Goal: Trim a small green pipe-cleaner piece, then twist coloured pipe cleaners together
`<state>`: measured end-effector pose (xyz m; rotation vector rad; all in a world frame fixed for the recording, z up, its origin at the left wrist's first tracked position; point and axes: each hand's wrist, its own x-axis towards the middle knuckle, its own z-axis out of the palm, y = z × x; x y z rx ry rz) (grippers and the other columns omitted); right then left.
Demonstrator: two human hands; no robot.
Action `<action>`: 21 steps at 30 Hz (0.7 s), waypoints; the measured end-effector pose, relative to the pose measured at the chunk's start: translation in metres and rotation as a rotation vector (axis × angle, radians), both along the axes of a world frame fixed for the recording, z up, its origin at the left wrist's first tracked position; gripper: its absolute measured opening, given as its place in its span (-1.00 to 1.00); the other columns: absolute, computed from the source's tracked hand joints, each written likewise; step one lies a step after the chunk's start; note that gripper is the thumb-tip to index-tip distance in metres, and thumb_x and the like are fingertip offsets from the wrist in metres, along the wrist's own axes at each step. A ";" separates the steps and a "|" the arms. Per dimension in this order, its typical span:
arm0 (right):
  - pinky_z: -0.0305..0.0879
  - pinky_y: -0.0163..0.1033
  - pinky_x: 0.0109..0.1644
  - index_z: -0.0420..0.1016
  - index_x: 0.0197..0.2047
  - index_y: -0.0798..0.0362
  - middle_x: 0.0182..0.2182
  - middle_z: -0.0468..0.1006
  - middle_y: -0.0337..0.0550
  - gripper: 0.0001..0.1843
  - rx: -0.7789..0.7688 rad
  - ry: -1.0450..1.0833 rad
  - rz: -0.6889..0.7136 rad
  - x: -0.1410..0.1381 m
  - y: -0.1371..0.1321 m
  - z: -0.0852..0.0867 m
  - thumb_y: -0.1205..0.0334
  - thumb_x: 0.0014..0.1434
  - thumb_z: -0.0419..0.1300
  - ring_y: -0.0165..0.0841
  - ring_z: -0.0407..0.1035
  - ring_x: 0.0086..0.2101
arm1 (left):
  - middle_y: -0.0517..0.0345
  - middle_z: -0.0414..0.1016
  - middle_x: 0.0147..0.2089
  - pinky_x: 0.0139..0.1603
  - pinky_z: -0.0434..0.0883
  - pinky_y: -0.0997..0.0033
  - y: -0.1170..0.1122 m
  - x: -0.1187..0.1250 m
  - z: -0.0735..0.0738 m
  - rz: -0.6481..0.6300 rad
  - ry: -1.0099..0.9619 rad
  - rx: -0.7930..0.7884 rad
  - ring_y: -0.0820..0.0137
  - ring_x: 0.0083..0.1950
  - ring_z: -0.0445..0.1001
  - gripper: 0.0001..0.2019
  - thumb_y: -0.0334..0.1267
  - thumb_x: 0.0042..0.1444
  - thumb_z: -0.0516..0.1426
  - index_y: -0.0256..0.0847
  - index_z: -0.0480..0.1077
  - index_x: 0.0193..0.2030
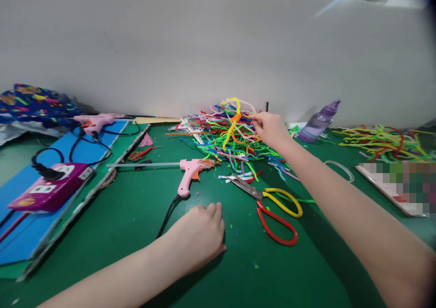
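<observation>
My right hand [270, 128] reaches over a tangled heap of coloured pipe cleaners [218, 135]. Its thumb and forefinger pinch an orange end of a bent yellow-and-orange pipe cleaner [233, 125], raised in front of the heap. Low over the green table, my left hand [204, 231] is closed with its fingers curled; whatever is in it, if anything, is hidden. Just beyond it lies a pink hot glue gun [190, 174] with a long clear glue stick in its back. Scissors [259, 194] with one yellow and one red handle lie parted between my hands.
A purple power strip [56, 187] and a second pink glue gun [95, 121] lie on a blue board at left. Behind my right arm stands a tilted purple bottle [318, 121]. More pipe cleaners [384, 140] lie at right, above a blurred flat item [395, 190].
</observation>
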<state>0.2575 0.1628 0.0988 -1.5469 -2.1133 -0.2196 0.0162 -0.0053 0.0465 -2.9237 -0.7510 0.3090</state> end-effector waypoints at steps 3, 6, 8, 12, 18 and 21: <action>0.33 -0.17 -0.15 0.35 0.11 0.06 -0.26 0.57 -0.10 -0.57 -0.052 0.159 -0.053 0.005 -0.002 -0.002 0.33 0.19 -0.07 -0.26 0.46 -0.32 | -0.35 0.36 0.11 -0.29 0.38 0.28 -0.001 -0.001 -0.001 0.001 -0.011 0.013 0.14 -0.06 0.44 -0.54 -0.02 0.18 -0.01 -0.41 0.43 -0.06; 0.38 -0.20 -0.28 0.14 0.23 0.05 -0.20 0.55 -0.10 -0.51 -0.175 0.318 -0.034 0.008 0.005 0.000 0.31 0.22 -0.13 -0.37 0.45 -0.50 | -0.34 0.36 0.11 -0.29 0.37 0.29 -0.002 -0.002 -0.002 0.000 -0.019 0.019 0.14 -0.06 0.44 -0.54 -0.02 0.18 -0.02 -0.40 0.43 -0.07; 0.40 -0.20 -0.27 0.01 0.27 0.02 0.00 0.44 -0.07 -0.46 -0.159 0.355 -0.002 0.008 0.009 0.004 0.32 0.22 -0.13 -0.38 0.46 -0.44 | -0.34 0.37 0.11 -0.29 0.36 0.30 -0.002 -0.002 -0.001 0.001 -0.020 0.018 0.16 -0.06 0.44 -0.55 -0.03 0.19 -0.02 -0.40 0.43 -0.07; 0.33 -0.09 -0.08 0.14 0.21 0.05 0.05 0.41 -0.01 -0.52 0.039 0.125 -0.087 0.006 0.002 0.015 0.34 0.22 -0.16 -0.20 0.42 -0.13 | -0.34 0.38 0.09 -0.30 0.33 0.32 -0.002 -0.004 -0.001 -0.004 -0.029 0.015 0.18 -0.08 0.44 -0.55 -0.03 0.20 -0.03 -0.40 0.44 -0.08; 0.27 0.00 -0.19 0.47 -0.17 0.16 -0.33 0.55 0.20 -0.61 -0.053 -0.254 -0.317 0.010 -0.029 0.014 0.12 0.24 -0.10 0.01 0.45 -0.24 | -0.32 0.40 0.07 -0.33 0.33 0.33 -0.004 -0.004 0.000 -0.012 -0.036 0.049 0.18 -0.10 0.45 -0.54 -0.03 0.19 -0.03 -0.41 0.44 -0.08; 0.25 -0.09 -0.23 0.47 -0.25 0.13 -0.33 0.55 0.16 -0.58 -0.111 -0.263 -0.313 0.010 -0.040 0.006 0.06 0.25 -0.11 -0.05 0.45 -0.27 | -0.34 0.41 0.06 -0.34 0.33 0.32 -0.005 -0.003 0.002 -0.010 -0.021 0.045 0.18 -0.11 0.46 -0.54 -0.03 0.19 -0.03 -0.42 0.44 -0.08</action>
